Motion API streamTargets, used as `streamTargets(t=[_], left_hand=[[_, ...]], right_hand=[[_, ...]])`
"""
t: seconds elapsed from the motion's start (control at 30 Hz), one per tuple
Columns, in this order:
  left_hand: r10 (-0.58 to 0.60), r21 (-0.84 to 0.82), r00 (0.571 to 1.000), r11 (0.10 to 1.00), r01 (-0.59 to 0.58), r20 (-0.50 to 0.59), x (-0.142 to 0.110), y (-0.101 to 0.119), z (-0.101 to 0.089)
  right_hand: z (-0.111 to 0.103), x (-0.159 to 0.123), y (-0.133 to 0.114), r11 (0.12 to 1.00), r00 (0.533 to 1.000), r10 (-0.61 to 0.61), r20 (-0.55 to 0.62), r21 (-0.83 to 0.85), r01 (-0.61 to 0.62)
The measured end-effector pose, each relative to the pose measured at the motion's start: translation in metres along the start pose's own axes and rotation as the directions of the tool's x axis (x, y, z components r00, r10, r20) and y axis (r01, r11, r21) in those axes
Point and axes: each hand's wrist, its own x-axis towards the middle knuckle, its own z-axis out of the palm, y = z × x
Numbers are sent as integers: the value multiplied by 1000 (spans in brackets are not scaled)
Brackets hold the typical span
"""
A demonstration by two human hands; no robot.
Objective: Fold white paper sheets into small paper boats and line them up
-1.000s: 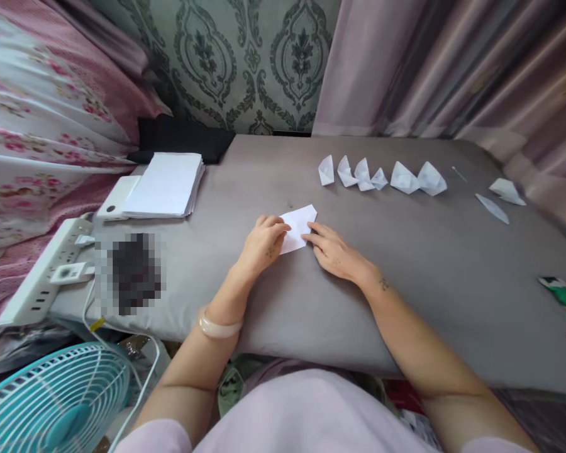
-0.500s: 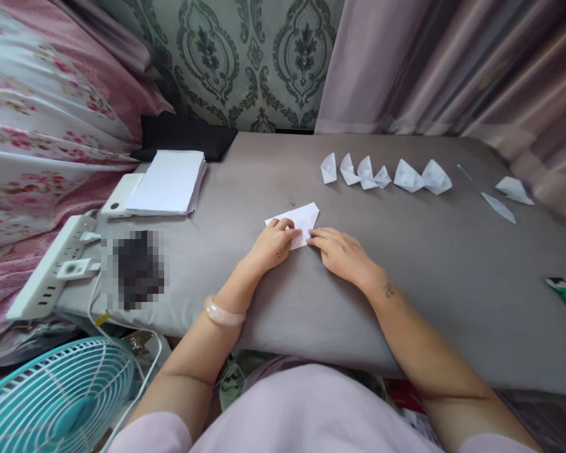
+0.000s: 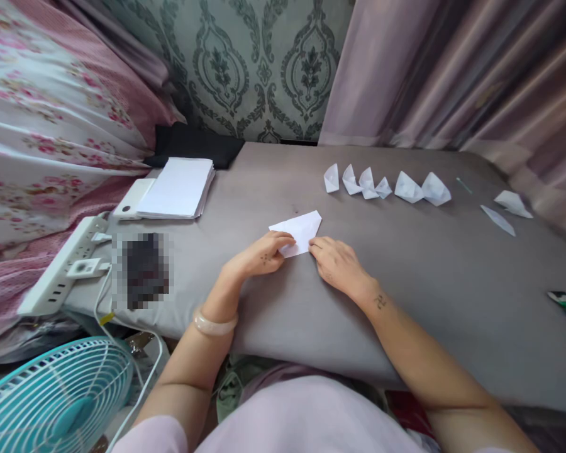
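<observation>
A folded sheet of white paper (image 3: pixel 302 230) lies on the grey-covered table between my hands, its upper right corner pointing away from me. My left hand (image 3: pixel 270 250) grips the paper's lower left edge, thumb and fingers closed on it. At the lower right edge, my right hand (image 3: pixel 336 257) pinches the paper between thumb and fingertips. The undersides of the folds are hidden. Beyond it stands a row of folded white paper shapes, among them a single pointed piece (image 3: pixel 331 178) and a wider double-peaked piece (image 3: pixel 423 188).
A stack of white paper (image 3: pixel 177 187) rests at the left near a black cloth (image 3: pixel 198 146). A power strip (image 3: pixel 63 267) and a blurred dark object (image 3: pixel 145 270) lie at the left edge. A teal fan (image 3: pixel 75 402) stands below. Flat paper pieces (image 3: pixel 513 204) lie at right.
My left hand has shifted left and lower along the paper, uncovering more of its surface. My right hand keeps its place at the right edge. The camera view has tilted slightly.
</observation>
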Motion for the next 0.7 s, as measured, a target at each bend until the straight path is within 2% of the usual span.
streamTargets(t=[0.13,0.33,0.5,0.7], left_hand=[[27,41,999,999,-28,42,-10,-2,-12],[92,51,996,994,-93,15,-9,-8,-6],[-11,143,999,990,17,-39,-6,-3,-6],[-54,48,997,998,52,57,-3,6,-18]], right_hand=[[2,3,11,990,999,15,-43,140,-9],[9,6,23,961,997,28,-77,276,-5],[14,6,26,954,994,16,-105,301,16],[15,6,29,949,993,-4,-115,313,40]])
